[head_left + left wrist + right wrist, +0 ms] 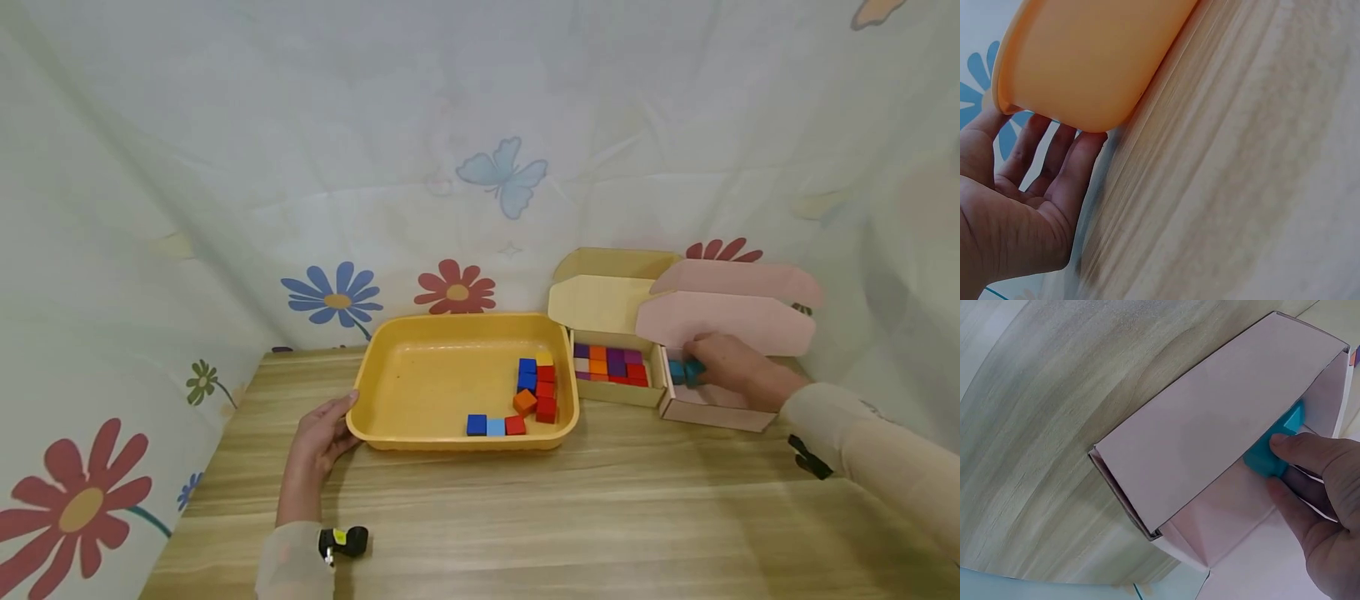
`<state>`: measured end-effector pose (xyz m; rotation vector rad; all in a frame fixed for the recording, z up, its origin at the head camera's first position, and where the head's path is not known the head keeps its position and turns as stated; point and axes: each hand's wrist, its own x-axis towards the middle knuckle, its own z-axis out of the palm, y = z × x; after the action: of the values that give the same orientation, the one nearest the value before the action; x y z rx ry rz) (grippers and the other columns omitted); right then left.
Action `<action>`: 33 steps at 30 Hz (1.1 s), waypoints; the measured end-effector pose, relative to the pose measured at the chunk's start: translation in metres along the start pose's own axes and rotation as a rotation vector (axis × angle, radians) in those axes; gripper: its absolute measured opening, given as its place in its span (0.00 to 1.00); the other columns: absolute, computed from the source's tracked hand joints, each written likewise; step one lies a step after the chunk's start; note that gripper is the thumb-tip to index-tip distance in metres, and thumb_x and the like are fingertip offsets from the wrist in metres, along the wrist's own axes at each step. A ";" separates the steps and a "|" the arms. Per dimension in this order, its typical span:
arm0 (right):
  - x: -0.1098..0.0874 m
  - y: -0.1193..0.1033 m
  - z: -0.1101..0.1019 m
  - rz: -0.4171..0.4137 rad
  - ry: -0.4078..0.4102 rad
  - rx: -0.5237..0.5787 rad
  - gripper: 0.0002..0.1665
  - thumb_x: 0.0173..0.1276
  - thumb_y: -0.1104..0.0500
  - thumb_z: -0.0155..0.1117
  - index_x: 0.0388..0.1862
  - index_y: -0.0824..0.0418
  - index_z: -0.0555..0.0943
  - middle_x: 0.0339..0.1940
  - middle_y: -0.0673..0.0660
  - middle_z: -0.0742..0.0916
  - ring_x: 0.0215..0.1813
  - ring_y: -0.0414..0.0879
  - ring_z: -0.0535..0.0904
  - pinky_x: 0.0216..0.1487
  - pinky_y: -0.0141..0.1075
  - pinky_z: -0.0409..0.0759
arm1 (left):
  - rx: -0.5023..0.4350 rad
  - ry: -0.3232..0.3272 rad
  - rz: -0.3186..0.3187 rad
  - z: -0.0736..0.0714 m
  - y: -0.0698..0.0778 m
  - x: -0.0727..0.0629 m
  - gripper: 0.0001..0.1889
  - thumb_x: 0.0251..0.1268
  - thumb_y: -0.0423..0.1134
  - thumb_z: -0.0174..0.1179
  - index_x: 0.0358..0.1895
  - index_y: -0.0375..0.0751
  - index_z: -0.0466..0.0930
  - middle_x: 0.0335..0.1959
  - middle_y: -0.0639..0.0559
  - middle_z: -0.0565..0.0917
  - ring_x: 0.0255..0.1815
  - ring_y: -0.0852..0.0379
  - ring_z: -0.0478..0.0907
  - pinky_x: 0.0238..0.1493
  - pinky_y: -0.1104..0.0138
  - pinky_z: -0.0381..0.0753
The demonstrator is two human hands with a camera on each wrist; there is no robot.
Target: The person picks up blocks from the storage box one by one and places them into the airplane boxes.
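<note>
My left hand (pixel 318 435) grips the left end of a yellow plastic tray (pixel 420 444). In the left wrist view its thumb lies at the tray's rim and the fingertips (pixel 1099 140) touch the outer wall. Over on the right, my right hand (pixel 726 363) reaches into an open pink cardboard box (pixel 716 414). Between thumb and fingers it pinches a teal block (pixel 1265 456), low inside the box. A second teal block (pixel 677 372) sits beside it, against the box's left wall. The box's front wall partly hides both in the right wrist view.
Colored cubes stand in the tray's right part, among them an orange cube (pixel 525 403) and a light blue cube (pixel 496 427). A cream box (pixel 618 393) packed with colored blocks stands between tray and pink box. Both lids lean back near a flowered cloth (pixel 337 208).
</note>
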<state>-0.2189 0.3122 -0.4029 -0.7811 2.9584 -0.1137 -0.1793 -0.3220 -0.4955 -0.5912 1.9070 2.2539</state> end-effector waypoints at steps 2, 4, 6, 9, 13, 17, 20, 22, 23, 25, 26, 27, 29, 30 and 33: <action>0.002 0.000 0.000 0.007 -0.017 -0.006 0.16 0.54 0.64 0.82 0.38 0.64 0.83 0.31 0.52 0.82 0.34 0.46 0.73 0.40 0.43 0.78 | -0.006 0.006 -0.004 0.000 0.000 0.000 0.19 0.66 0.52 0.70 0.51 0.43 0.85 0.37 0.55 0.89 0.40 0.59 0.87 0.40 0.62 0.87; 0.005 0.001 -0.001 0.013 -0.038 -0.004 0.17 0.53 0.65 0.82 0.39 0.65 0.83 0.31 0.53 0.82 0.34 0.47 0.73 0.40 0.43 0.79 | -0.010 0.015 -0.009 0.001 0.000 0.001 0.19 0.64 0.53 0.71 0.50 0.43 0.86 0.36 0.55 0.89 0.39 0.59 0.87 0.40 0.62 0.87; 0.007 0.001 -0.002 0.011 -0.051 -0.007 0.17 0.53 0.65 0.83 0.38 0.65 0.83 0.31 0.53 0.83 0.34 0.47 0.74 0.41 0.43 0.79 | -0.010 0.016 -0.011 0.001 0.000 0.001 0.19 0.64 0.53 0.71 0.48 0.44 0.86 0.36 0.55 0.89 0.39 0.59 0.87 0.40 0.62 0.87; 0.008 -0.001 -0.002 0.012 -0.046 -0.006 0.17 0.52 0.65 0.83 0.38 0.65 0.84 0.31 0.52 0.83 0.34 0.46 0.74 0.41 0.43 0.79 | -0.015 0.018 -0.009 0.001 0.001 0.002 0.15 0.64 0.53 0.71 0.43 0.47 0.88 0.34 0.55 0.89 0.37 0.60 0.87 0.39 0.62 0.87; 0.002 -0.003 0.005 0.015 0.007 -0.008 0.19 0.52 0.66 0.83 0.40 0.66 0.84 0.33 0.54 0.84 0.35 0.47 0.75 0.43 0.46 0.82 | -0.032 0.009 -0.017 0.002 0.002 0.002 0.11 0.65 0.52 0.70 0.38 0.50 0.88 0.32 0.56 0.89 0.35 0.60 0.86 0.38 0.63 0.87; -0.002 -0.004 0.017 0.024 0.047 -0.029 0.21 0.54 0.66 0.82 0.44 0.69 0.83 0.34 0.57 0.83 0.36 0.50 0.76 0.45 0.50 0.84 | -0.043 -0.002 -0.027 0.002 0.005 0.000 0.11 0.67 0.50 0.69 0.42 0.47 0.88 0.33 0.55 0.89 0.36 0.60 0.86 0.38 0.62 0.87; -0.002 -0.004 0.021 0.035 0.056 -0.035 0.19 0.56 0.67 0.80 0.45 0.69 0.83 0.35 0.58 0.83 0.36 0.51 0.77 0.45 0.51 0.83 | -0.037 -0.003 -0.023 0.002 0.006 -0.001 0.17 0.67 0.50 0.70 0.50 0.42 0.87 0.35 0.53 0.89 0.37 0.59 0.87 0.39 0.62 0.87; -0.001 -0.005 0.020 0.039 0.061 -0.030 0.17 0.57 0.67 0.79 0.44 0.68 0.83 0.34 0.57 0.84 0.36 0.50 0.76 0.45 0.51 0.83 | -0.031 -0.006 -0.021 0.002 0.009 -0.005 0.22 0.66 0.50 0.70 0.55 0.38 0.85 0.36 0.53 0.89 0.38 0.58 0.87 0.40 0.61 0.87; -0.001 -0.005 0.020 0.038 0.061 -0.027 0.16 0.58 0.67 0.78 0.43 0.67 0.82 0.34 0.57 0.84 0.35 0.50 0.76 0.45 0.51 0.83 | -0.031 -0.004 -0.022 0.003 0.010 -0.007 0.22 0.66 0.49 0.70 0.55 0.38 0.85 0.36 0.52 0.90 0.38 0.58 0.87 0.40 0.61 0.87; -0.001 -0.006 0.019 0.039 0.062 -0.028 0.14 0.60 0.67 0.77 0.42 0.66 0.82 0.34 0.56 0.84 0.35 0.50 0.76 0.45 0.51 0.83 | -0.031 -0.007 -0.022 0.004 0.012 -0.010 0.21 0.66 0.49 0.70 0.53 0.38 0.85 0.36 0.52 0.90 0.38 0.58 0.87 0.40 0.61 0.87; 0.000 -0.007 0.019 0.043 0.063 -0.031 0.14 0.60 0.67 0.77 0.42 0.65 0.82 0.34 0.56 0.84 0.35 0.50 0.75 0.45 0.51 0.83 | -0.031 -0.009 -0.023 0.004 0.012 -0.010 0.20 0.67 0.49 0.70 0.54 0.38 0.85 0.37 0.52 0.89 0.38 0.58 0.87 0.40 0.61 0.87; 0.000 -0.007 0.019 0.048 0.063 -0.034 0.14 0.61 0.66 0.77 0.42 0.65 0.82 0.35 0.56 0.84 0.35 0.50 0.75 0.46 0.51 0.83 | -0.035 -0.011 -0.024 0.004 0.013 -0.011 0.20 0.68 0.48 0.69 0.54 0.37 0.85 0.37 0.52 0.89 0.38 0.58 0.87 0.40 0.61 0.87; 0.000 -0.008 0.020 0.057 0.064 -0.040 0.14 0.62 0.66 0.76 0.43 0.64 0.81 0.35 0.56 0.84 0.36 0.50 0.75 0.47 0.51 0.83 | -0.036 -0.006 -0.025 0.003 0.010 -0.007 0.19 0.67 0.49 0.69 0.53 0.39 0.85 0.37 0.53 0.89 0.39 0.58 0.87 0.40 0.61 0.87; 0.000 -0.008 0.020 0.057 0.067 -0.045 0.14 0.61 0.66 0.76 0.43 0.64 0.81 0.35 0.55 0.84 0.36 0.50 0.75 0.47 0.52 0.83 | -0.034 -0.005 -0.023 0.002 0.008 -0.005 0.20 0.67 0.50 0.69 0.54 0.39 0.85 0.37 0.53 0.89 0.39 0.59 0.87 0.41 0.61 0.87; 0.001 -0.007 0.019 0.034 0.080 -0.048 0.13 0.61 0.67 0.76 0.42 0.64 0.81 0.33 0.55 0.83 0.35 0.49 0.74 0.44 0.50 0.83 | -0.030 0.019 -0.021 0.000 0.001 0.001 0.22 0.64 0.52 0.71 0.53 0.41 0.86 0.37 0.54 0.89 0.39 0.59 0.86 0.40 0.62 0.87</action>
<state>-0.2146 0.3047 -0.4214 -0.7483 3.0593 -0.0738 -0.1807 -0.3226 -0.4946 -0.6354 1.8697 2.2761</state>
